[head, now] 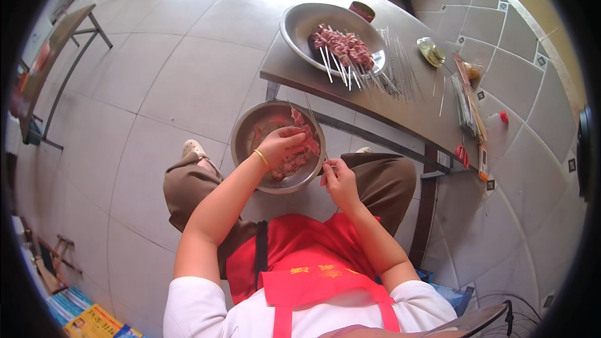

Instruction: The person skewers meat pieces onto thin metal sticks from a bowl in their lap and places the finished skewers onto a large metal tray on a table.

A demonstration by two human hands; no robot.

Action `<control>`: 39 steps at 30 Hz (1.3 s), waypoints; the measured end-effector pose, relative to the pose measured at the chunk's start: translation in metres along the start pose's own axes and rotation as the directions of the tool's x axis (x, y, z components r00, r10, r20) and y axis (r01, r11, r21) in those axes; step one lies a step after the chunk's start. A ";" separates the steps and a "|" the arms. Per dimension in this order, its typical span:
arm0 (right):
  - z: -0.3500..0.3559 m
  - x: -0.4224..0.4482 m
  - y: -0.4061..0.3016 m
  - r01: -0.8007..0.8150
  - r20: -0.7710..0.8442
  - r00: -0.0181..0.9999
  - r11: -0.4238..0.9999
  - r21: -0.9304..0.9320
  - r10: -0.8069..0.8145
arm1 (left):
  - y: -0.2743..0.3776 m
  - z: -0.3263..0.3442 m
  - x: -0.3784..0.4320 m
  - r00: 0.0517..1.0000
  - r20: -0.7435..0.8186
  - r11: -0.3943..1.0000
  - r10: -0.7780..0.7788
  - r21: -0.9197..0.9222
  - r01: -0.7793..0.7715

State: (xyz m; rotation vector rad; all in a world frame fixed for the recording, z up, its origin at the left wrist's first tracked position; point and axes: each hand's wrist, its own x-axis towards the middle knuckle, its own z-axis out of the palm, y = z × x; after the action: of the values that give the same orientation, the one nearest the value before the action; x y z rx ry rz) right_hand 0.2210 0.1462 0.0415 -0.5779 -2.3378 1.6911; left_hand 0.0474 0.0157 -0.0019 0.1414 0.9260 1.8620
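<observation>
A steel bowl (238, 159) rests between my knees, with raw meat pieces (291, 165) inside. Over it, my left hand (281, 143) pinches raw meat (310, 140) beside thin skewers (315, 117). At the bowl's right rim, my right hand (339, 180) grips the lower ends of these skewers, which slant up and away. One more bit of meat (296, 115) sits higher, near the skewer tips. My left fingers hide part of the meat, so how far it is threaded cannot be told.
On the metal table (375, 112) at right, a larger steel bowl (296, 21) holds meat skewers (345, 47). Loose skewers (399, 65), a glass jar (431, 51), bundled sticks (469, 98) and red-handled scissors (462, 156) lie beyond. Another table (61, 51) stands left.
</observation>
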 end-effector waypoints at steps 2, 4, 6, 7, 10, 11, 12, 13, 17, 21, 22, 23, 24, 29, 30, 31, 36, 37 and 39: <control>-0.009 -0.002 -0.018 0.075 -0.047 0.996 0.996 -0.050 -0.077 | 0.009 0.003 -0.002 0.999 0.031 0.998 -0.022 0.053 0.021; -0.025 0.004 -0.051 0.164 -0.083 0.982 0.983 -0.085 -0.171 | 0.010 -0.001 -0.004 0.999 0.015 0.994 -0.043 0.104 0.041; -0.042 0.020 -0.082 0.229 -0.127 0.961 0.963 -0.140 -0.246 | 0.008 -0.019 0.002 0.997 -0.052 0.986 -0.064 0.154 0.071; -0.054 0.032 -0.095 0.238 -0.161 0.949 0.952 -0.190 -0.269 | 0.007 -0.026 0.010 0.989 -0.147 0.951 -0.027 0.299 0.071; -0.082 0.082 -0.120 0.203 -0.225 0.928 0.908 -0.366 -0.298 | 0.009 -0.046 0.018 0.935 -0.321 0.896 0.150 0.443 0.008; -0.093 0.102 -0.122 0.197 -0.239 0.913 0.870 -0.452 -0.331 | 0.015 -0.050 0.019 0.918 -0.353 0.892 0.180 0.452 -0.002; -0.103 0.122 -0.123 0.186 -0.253 0.895 0.822 -0.538 -0.368 | 0.024 -0.048 0.018 0.902 -0.377 0.886 0.211 0.463 -0.014; -0.109 0.142 -0.125 0.194 -0.232 0.889 0.783 -0.590 -0.395 | 0.031 -0.050 0.018 0.884 -0.400 0.880 0.243 0.475 -0.027; -0.114 0.208 -0.127 0.200 -0.111 0.884 0.581 -0.789 -0.455 | 0.040 -0.091 0.027 0.813 -0.468 0.887 0.347 0.446 -0.122; -0.115 0.246 -0.102 0.159 0.014 0.907 0.314 -0.936 -0.420 | 0.031 -0.092 0.036 0.796 -0.487 0.839 0.360 0.541 -0.049; -0.115 0.249 -0.098 0.153 0.045 0.919 0.250 -0.956 -0.392 | 0.027 -0.094 0.039 0.793 -0.488 0.814 0.365 0.581 -0.017; -0.119 0.250 -0.095 0.136 0.032 0.913 0.229 -0.964 -0.406 | 0.024 -0.096 0.042 0.783 -0.476 0.744 0.401 0.668 0.025; -0.113 0.249 -0.100 0.129 0.029 0.907 0.212 -0.969 -0.420 | 0.021 -0.105 0.041 0.767 -0.469 0.666 0.438 0.743 0.073; -0.089 0.175 -0.138 0.157 -0.075 0.746 0.283 -0.946 -0.662 | 0.009 -0.091 0.032 0.759 -0.437 0.017 0.482 0.871 0.491; -0.084 0.157 -0.138 0.282 -0.083 0.754 0.436 -0.855 -0.651 | 0.006 -0.093 0.034 0.762 -0.459 -0.018 0.457 0.852 0.524; -0.079 0.137 -0.138 0.392 -0.087 0.764 0.568 -0.723 -0.639 | 0.002 -0.094 0.036 0.763 -0.481 -0.054 0.431 0.831 0.554; -0.042 0.056 -0.072 0.443 0.124 0.896 0.869 -0.219 -0.426 | -0.012 -0.099 0.041 0.774 -0.411 -0.115 0.481 0.846 0.521; -0.036 0.049 -0.051 0.422 0.162 0.905 0.880 -0.218 -0.394 | -0.014 -0.099 0.044 0.776 -0.397 -0.119 0.491 0.852 0.511; -0.027 0.040 -0.018 0.157 0.216 0.969 0.976 -0.153 -0.122 | -0.017 -0.098 0.046 0.779 -0.374 -0.138 0.503 0.855 0.499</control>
State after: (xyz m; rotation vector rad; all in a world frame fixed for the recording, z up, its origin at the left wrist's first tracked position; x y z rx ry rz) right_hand 0.1919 0.1817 0.0650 -0.2662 -2.6154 1.5667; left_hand -0.0091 0.0048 -0.0948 0.4638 2.8365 0.4921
